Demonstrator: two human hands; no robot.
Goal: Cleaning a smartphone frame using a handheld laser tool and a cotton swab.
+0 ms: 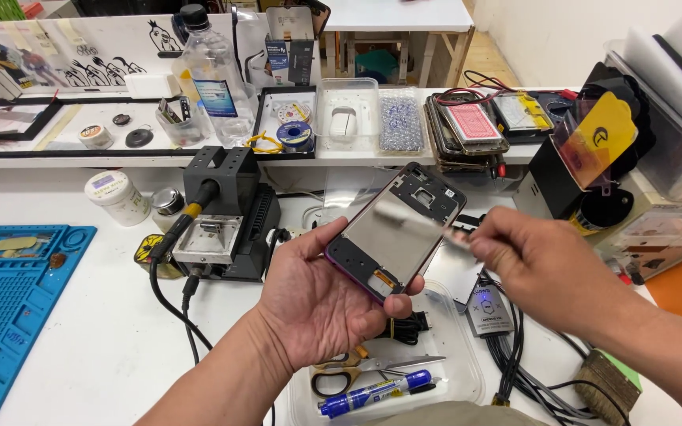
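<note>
Resting phone frame (395, 231) on left hand (317, 300) fingertips

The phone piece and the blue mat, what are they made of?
The phone frame in the left hand looks like metal: its middle plate is grey and shiny, with a dark rim. The blue mat looks like soft matte rubber or silicone, moulded with grids and trays.

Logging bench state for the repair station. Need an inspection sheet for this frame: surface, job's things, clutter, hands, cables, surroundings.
Surface: white bench, blue work mat at left.
Job's things: opened phone frame, inner side up; thin tool, blurred.
Clutter: clear tray holding scissors and blue marker; white jar; plastic bottle.
Hands: left hand holds the frame; right hand holds the tool against it.
Cables: black bundle at right; soldering station lead.
Surroundings: raised shelf with parts trays.
</note>
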